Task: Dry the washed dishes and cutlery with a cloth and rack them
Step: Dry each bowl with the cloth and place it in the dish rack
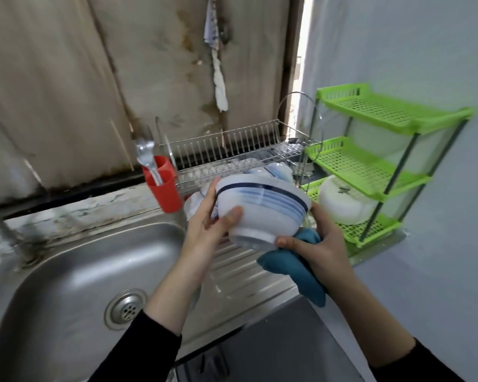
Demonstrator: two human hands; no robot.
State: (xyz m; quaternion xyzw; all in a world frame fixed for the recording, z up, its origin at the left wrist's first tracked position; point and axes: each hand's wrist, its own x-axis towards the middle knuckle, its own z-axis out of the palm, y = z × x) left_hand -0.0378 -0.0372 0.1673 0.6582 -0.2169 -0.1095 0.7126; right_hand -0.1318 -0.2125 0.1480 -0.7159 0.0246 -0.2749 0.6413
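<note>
The bowl (pixel 268 213) hangs tilted over the drainboard (pixel 243 271) before the rack (pixel 232 150), left hand (pixel 204 224) clasping it with thumb on its side and fingers behind its rim, right hand (pixel 323 244) gripping the cloth (pixel 295 268) against its foot, white with blue bands.

White bowl (pixel 262 213) with blue bands, tilted with mouth turned away and foot ring low toward the viewer, up in front of the wire dish rack (pixel 232 144). Teal cloth (pixel 293 271) bunched against the bowl's lower right side. More blue-and-white bowls (pixel 276 170) in the rack's lower tier, steel cutlery (pixel 146 158) upright in the red holder (pixel 163 188) at its left end.
</note>
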